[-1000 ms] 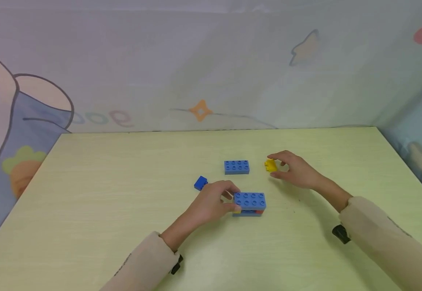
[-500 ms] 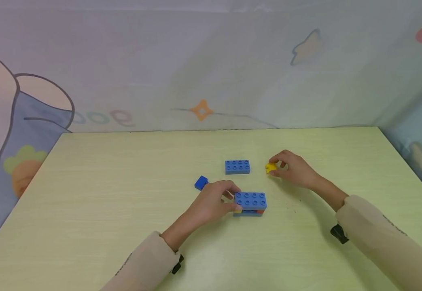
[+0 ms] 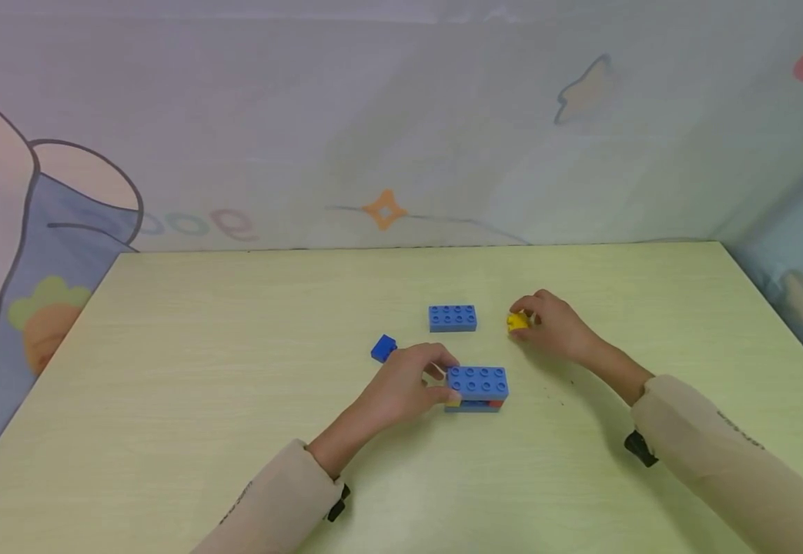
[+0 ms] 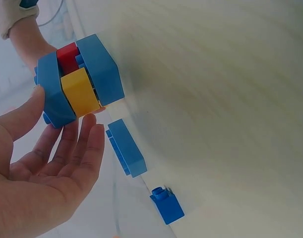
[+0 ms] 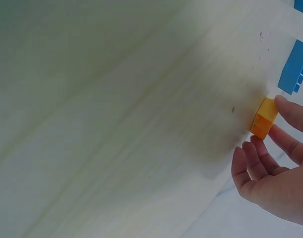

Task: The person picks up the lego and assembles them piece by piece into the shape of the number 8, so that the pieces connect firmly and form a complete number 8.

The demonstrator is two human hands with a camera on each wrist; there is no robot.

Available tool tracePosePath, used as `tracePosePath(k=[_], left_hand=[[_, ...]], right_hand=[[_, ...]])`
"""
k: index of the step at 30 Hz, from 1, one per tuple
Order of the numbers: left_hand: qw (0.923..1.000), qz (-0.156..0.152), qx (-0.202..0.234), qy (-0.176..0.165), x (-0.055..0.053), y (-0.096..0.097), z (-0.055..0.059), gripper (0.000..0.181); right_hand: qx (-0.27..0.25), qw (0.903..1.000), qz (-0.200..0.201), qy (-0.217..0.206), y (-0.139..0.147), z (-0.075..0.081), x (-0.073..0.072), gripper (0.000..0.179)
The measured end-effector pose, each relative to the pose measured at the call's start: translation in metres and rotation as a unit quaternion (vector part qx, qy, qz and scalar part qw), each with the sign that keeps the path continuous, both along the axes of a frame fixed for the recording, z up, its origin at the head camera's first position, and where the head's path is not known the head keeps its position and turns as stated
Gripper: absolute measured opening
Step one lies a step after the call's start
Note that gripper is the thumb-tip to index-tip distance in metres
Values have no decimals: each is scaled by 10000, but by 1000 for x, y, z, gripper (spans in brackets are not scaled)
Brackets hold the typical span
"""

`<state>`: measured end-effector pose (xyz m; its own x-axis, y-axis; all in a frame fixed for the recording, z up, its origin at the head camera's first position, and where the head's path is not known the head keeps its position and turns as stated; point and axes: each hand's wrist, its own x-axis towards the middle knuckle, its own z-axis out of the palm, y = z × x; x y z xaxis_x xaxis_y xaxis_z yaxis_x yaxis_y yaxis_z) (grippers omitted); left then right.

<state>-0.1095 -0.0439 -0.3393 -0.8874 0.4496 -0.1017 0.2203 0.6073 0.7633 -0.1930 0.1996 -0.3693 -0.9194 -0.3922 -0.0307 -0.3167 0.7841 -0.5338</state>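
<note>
My left hand [image 3: 404, 387] grips the left end of a brick stack [image 3: 477, 383], thumb on the near side and fingers behind. In the left wrist view the stack [image 4: 106, 74] shows two long blue bricks with a yellow brick [image 4: 80, 92] and a red brick [image 4: 68, 58] between them. Farther right, my right hand [image 3: 555, 327] pinches a small yellow brick [image 3: 516, 322] between thumb and fingers. The right wrist view shows this yellow brick [image 5: 264, 118] close over the table, its underside hollow.
A loose long blue brick [image 3: 453, 318] lies studs up behind the stack. A small dark blue brick [image 3: 383, 348] lies tipped on its side beyond my left hand. The pale wooden table [image 3: 235, 346] ends at a printed cloth [image 3: 290, 138] at the back.
My right hand has closed its fingers on the small yellow brick, which has turned and shifted slightly toward me. My left hand and the stack have stayed put.
</note>
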Motion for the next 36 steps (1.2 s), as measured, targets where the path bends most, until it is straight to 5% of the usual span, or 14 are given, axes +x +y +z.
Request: tracePosePath(k=[8,18,27,36], left_hand=[[10000,22,0,-33,1,0,0,29],[10000,35,29,-55,1,0,-1,29],[10000,43,22,-45,0,1,-1,29],[10000,61,21,-49,0,1,-1,28]], right_hand=[[34,9999,101,-49,3,2,8,33],[-391,9975,440,396,9,20,27,27],[-1239,9891,791,12,7,45,50,30],[-1481,9818,1189,-53,0,44,67,29]])
